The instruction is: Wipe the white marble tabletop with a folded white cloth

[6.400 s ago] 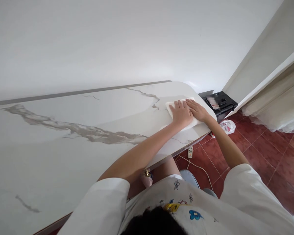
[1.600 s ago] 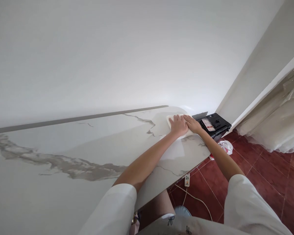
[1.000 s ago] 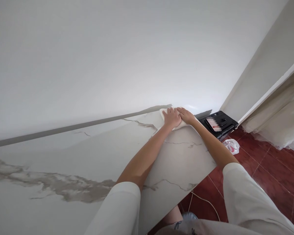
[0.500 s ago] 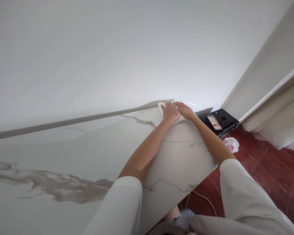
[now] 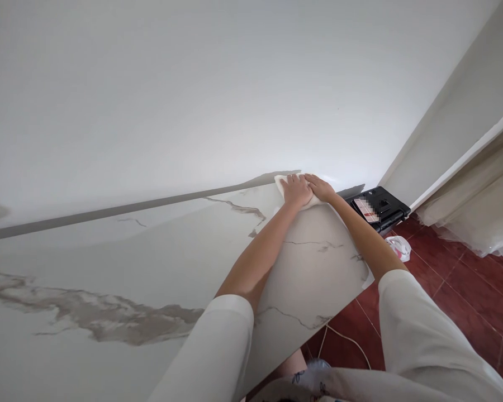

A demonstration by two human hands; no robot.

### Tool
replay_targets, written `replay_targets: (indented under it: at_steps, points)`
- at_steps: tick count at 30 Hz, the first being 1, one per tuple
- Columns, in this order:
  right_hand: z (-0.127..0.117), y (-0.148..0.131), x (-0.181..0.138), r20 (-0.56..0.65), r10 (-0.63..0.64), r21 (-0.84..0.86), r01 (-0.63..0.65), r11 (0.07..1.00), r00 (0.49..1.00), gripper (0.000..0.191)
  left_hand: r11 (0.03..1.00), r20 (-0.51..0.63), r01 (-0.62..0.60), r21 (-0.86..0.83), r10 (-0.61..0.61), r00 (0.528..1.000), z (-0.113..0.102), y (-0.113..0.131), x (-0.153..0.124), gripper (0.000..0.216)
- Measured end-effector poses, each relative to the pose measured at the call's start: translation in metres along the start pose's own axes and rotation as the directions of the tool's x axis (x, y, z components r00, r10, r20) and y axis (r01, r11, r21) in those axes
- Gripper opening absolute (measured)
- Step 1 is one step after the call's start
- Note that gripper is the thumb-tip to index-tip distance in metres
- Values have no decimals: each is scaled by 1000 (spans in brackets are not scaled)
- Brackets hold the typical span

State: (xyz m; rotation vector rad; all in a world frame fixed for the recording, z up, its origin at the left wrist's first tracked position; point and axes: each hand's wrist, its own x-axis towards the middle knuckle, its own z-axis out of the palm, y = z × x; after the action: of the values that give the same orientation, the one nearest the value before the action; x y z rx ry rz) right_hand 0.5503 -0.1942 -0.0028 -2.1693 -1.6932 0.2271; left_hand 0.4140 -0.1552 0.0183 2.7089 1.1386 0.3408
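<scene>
A white cloth (image 5: 281, 182) lies flat at the far right corner of the white marble-patterned table (image 5: 159, 262), close to the wall. My left hand (image 5: 295, 191) presses down on it with fingers stretched out flat. Beside it, my right hand (image 5: 320, 188) also lies flat on the cloth, fingers extended and touching the left hand. Most of the cloth is hidden under the two hands.
A black case with a phone on it (image 5: 379, 206) sits just past the table's right end. On the red tiled floor (image 5: 456, 279) lie a white plastic bag (image 5: 399, 247) and a white cable (image 5: 343, 339). A pale curtain (image 5: 478, 212) hangs at right.
Both hands slid the cloth from the table's right edge up to the far corner by the wall, then shifted it slightly right in the last half second.
</scene>
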Motion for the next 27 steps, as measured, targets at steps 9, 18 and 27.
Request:
replay_targets:
  at_steps: [9,18,27]
  points:
    - [0,9,-12,-28,-21,-27,21,999,999,58,997,-37,-71,-21,70,997,6,2,-2,53]
    - [-5,25,-45,-11,-58,-63,57,996,998,58,996,-43,-90,-2,90,995,8,26,-31,52]
    - [-13,32,-91,-40,-147,-98,142,985,988,55,993,-47,-121,2,121,992,11,51,-63,54]
